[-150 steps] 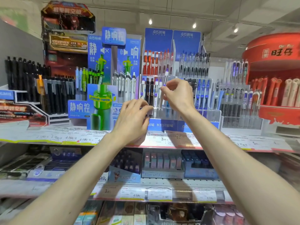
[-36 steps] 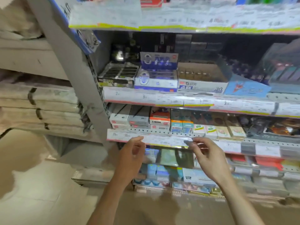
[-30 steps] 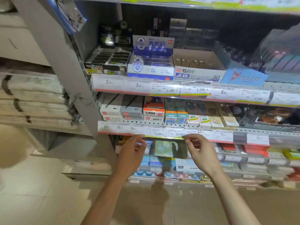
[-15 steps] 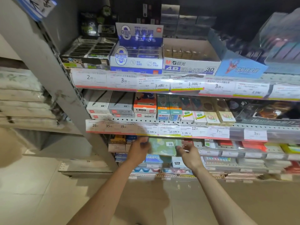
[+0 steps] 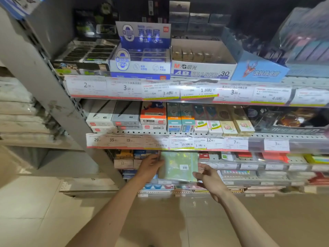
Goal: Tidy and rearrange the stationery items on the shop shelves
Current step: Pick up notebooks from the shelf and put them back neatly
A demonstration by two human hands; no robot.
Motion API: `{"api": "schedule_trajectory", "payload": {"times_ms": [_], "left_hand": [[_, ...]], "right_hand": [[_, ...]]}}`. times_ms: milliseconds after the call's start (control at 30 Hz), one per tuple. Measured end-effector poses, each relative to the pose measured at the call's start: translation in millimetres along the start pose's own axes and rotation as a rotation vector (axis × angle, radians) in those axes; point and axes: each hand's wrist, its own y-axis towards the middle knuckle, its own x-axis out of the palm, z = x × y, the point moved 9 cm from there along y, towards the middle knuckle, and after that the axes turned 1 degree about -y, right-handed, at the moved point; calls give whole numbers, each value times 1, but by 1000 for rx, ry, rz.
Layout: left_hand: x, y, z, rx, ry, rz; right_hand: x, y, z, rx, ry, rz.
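Note:
A flat pale green packet point(image 5: 179, 166) with a barcode sticker stands upright at the front of a low shelf, below the price-label rail point(image 5: 178, 143). My left hand point(image 5: 150, 166) grips its left edge. My right hand point(image 5: 207, 177) is at its lower right corner, fingers touching the edge. Both arms reach down and forward from the bottom of the head view. What lies behind the packet is hidden.
Above are shelves with an eraser box point(image 5: 201, 68), a blue and white display box point(image 5: 140, 57) and rows of small boxes point(image 5: 153, 116). A grey shelf upright point(image 5: 53, 97) slants at the left. Tiled floor point(image 5: 44, 211) lies below.
Five seconds ago both hands were at the pen displays on a high shelf. Since then the view has dropped to the low shelves, and the hands have closed in on the green packet.

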Motion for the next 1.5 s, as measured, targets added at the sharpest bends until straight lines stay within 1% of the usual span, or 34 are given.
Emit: {"api": "schedule_trajectory", "payload": {"times_ms": [167,333,533,700,833,967,1100,1267,1433,1500], "left_hand": [[18,8,5,12,8,-38],[23,5,-13,-12,65,-79],[19,-5,-22,26,99,-80],[25,-22,-43,29,136,-138],[32,-37,-60,26,144,-140],[45,-57,-63,59,145,-155],[63,-81,-46,127,124,-162],[91,-116,0,256,105,-152],[137,-161,48,415,125,-84],[161,-179,64,451,86,-71]], "right_hand": [[2,-7,22,95,-96,-113],[1,3,23,38,-26,21],[-2,-1,30,3,-74,67],[-7,-22,49,8,-92,88],[-15,-43,65,0,-77,117],[-27,-69,69,-39,-72,150],[-48,-95,63,-115,-58,194],[-83,-123,36,-265,-116,260],[-137,-155,10,-391,-113,283],[-165,-171,5,-441,-109,307]]}}
